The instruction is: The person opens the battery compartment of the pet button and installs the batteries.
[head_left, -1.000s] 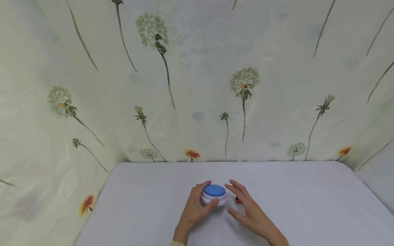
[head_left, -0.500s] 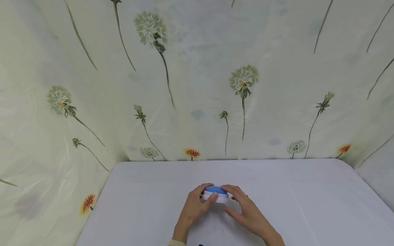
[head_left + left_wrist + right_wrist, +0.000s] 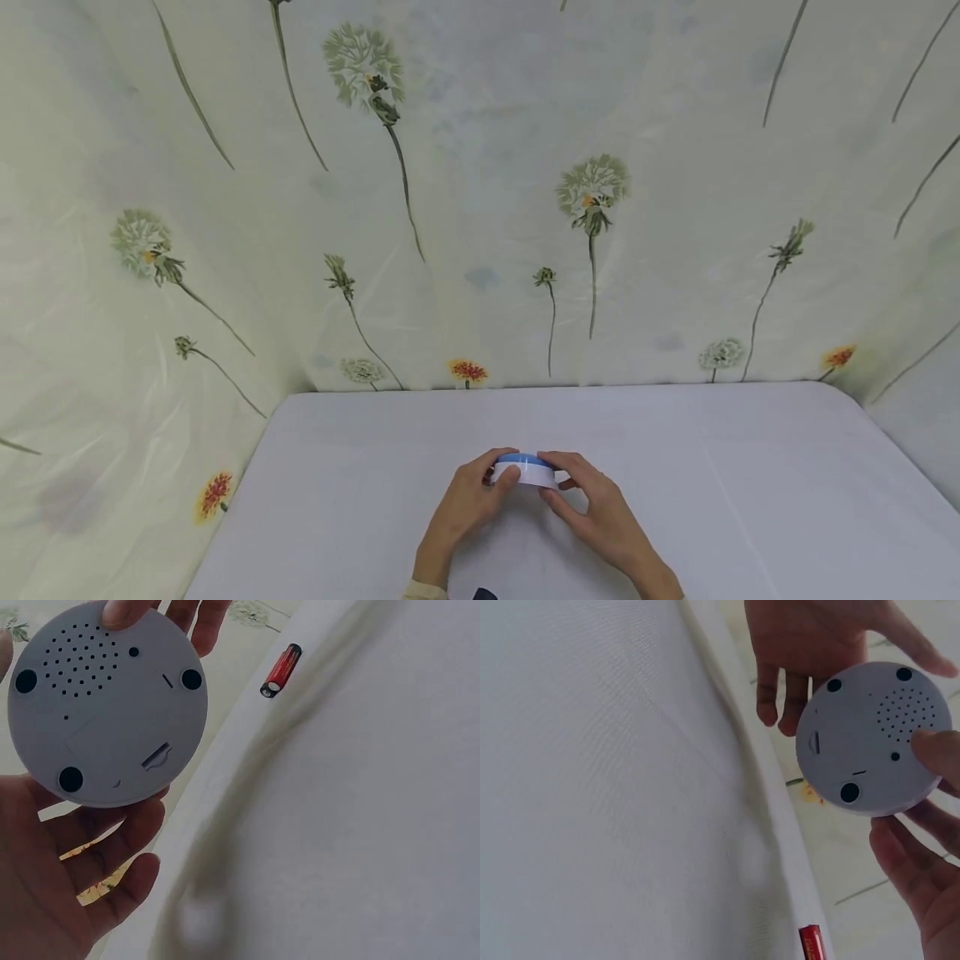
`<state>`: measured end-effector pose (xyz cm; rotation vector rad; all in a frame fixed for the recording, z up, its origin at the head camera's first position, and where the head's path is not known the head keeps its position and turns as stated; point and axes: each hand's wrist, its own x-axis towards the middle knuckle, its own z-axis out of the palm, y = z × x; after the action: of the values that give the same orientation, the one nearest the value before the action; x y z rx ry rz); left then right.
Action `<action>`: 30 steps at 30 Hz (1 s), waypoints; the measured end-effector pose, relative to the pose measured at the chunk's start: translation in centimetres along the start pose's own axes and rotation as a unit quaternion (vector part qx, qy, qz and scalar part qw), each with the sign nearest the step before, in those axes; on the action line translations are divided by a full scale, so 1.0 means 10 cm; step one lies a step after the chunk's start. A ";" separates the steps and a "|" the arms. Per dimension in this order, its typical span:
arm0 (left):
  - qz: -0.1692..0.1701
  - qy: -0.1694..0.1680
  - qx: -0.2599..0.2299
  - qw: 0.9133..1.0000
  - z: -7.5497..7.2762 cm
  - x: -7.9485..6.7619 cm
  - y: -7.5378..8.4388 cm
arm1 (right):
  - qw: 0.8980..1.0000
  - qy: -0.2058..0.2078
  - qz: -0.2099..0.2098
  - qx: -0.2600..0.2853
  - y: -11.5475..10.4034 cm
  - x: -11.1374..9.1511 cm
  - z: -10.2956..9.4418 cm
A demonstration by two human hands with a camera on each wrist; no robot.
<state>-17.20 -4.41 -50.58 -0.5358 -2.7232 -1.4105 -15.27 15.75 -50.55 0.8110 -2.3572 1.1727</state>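
A round sound button with a blue top and white base [image 3: 527,473] is held above the table between both hands. Its pale underside [image 3: 105,735] shows speaker holes, dark round feet and a small slotted cover. My left hand [image 3: 467,502] grips the left of the rim, fingers behind and thumb at the near side. On the right, my right hand [image 3: 602,515] pinches the button; its thumb [image 3: 937,754] lies over the speaker holes and its fingers reach to the other face. Red-and-black batteries [image 3: 281,671] lie on the table, hidden behind the right hand in the head view.
The table [image 3: 360,483] has a white cloth cover. Behind it and at the left hangs a pale sheet printed with dandelions [image 3: 592,196]. A small dark object [image 3: 485,594] pokes in at the bottom edge of the head view.
The right hand has moved in and taken hold of the button. The button has tipped from showing its blue top to nearly edge-on. The view has shifted slightly.
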 end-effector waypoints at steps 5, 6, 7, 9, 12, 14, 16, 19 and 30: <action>0.004 -0.020 0.008 1.000 -0.08 -0.02 -0.04 | 0.999 0.023 0.015 0.023 -0.02 0.00 0.02; 0.006 -0.023 0.006 1.000 -0.09 -0.02 -0.05 | 0.999 0.026 0.022 0.029 -0.02 0.00 0.01; 0.012 -0.023 0.002 1.000 -0.11 -0.03 -0.06 | 0.999 0.028 0.030 0.034 -0.03 -0.01 0.01; 0.027 -0.019 -0.015 0.999 -0.14 -0.03 -0.08 | 0.997 0.027 0.056 0.039 -0.03 -0.01 0.01; 0.075 -0.003 -0.052 0.996 -0.18 -0.03 -0.11 | 0.994 0.018 0.098 0.041 -0.04 0.00 -0.01; 0.100 0.006 -0.064 0.993 -0.21 -0.02 -0.11 | 0.992 0.020 0.118 0.042 -0.05 0.00 -0.02; 0.112 0.004 -0.068 0.991 -0.24 -0.02 -0.10 | 0.988 0.023 0.144 0.049 -0.15 0.04 -0.04; 0.112 -0.016 -0.063 0.992 -0.33 -0.06 0.05 | 0.982 0.027 0.179 0.057 -0.15 0.04 -0.03; 0.112 -0.115 -0.014 0.987 -0.33 -0.08 0.06 | 0.964 -0.014 0.261 0.041 -0.08 0.01 0.02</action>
<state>-16.68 -6.94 -48.36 -1.0304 -2.7031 -1.4093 -14.91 15.21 -50.11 0.2242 -2.6477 1.4708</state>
